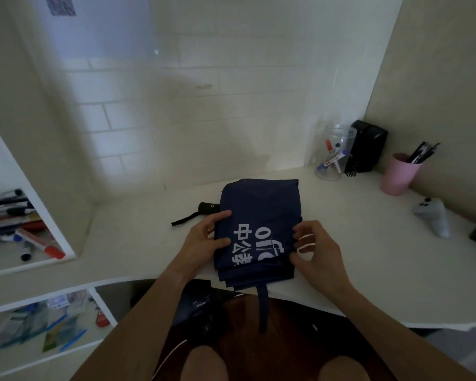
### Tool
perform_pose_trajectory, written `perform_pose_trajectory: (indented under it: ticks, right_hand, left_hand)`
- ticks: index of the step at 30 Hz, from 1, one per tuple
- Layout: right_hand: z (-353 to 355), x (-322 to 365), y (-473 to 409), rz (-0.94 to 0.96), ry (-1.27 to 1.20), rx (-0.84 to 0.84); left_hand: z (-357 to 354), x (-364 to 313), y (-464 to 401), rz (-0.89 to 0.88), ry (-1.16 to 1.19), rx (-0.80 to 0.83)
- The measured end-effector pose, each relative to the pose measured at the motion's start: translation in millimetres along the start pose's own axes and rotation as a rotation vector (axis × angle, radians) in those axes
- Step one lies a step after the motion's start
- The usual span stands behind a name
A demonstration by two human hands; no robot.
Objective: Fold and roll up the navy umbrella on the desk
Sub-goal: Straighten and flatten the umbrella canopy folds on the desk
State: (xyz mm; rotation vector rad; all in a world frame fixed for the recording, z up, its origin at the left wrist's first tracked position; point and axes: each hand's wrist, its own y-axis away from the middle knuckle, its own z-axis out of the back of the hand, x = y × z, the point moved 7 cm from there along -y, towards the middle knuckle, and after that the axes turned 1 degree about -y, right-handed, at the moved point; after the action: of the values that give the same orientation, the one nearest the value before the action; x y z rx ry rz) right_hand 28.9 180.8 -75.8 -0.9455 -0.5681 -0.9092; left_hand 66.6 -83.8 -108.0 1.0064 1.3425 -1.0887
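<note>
On the near edge of the white desk [138, 232], the navy umbrella [259, 215] lies flattened into a stack of cloth panels, white printed characters facing up (partly cut off by a fold). Its black handle [209, 208] pokes out at the far left with a wrist strap [184, 218] trailing on the desk, and a navy closing strap [263, 309] hangs over the desk's front edge. The left hand [206, 237] pinches the cloth's left edge between thumb and fingers; the right hand [318, 248] grips the right edge with curled fingers. Farther back on the right stand a clear jar [334, 152] of markers, a pink cup [399, 174] with pens, and a white controller [433, 215].
</note>
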Motion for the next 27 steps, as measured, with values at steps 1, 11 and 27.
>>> perform_pose_trajectory:
  ticks: [1, 11, 27]
  right_hand:
    - [1.8, -4.2, -2.9, -0.085, -0.062, -0.032]
    - [-7.2, -18.2, -13.9, -0.533, -0.419, -0.023]
    - [-7.9, -5.5, 0.8, -0.334, -0.428, 0.056]
  left_hand:
    - [0.1, 0.8, -0.8, 0.005, 0.006, 0.01]
    - [2.0, 7.5, -4.9, 0.03, 0.026, 0.02]
    - [4.4, -16.6, 23.7, 0.02, -0.044, -0.068]
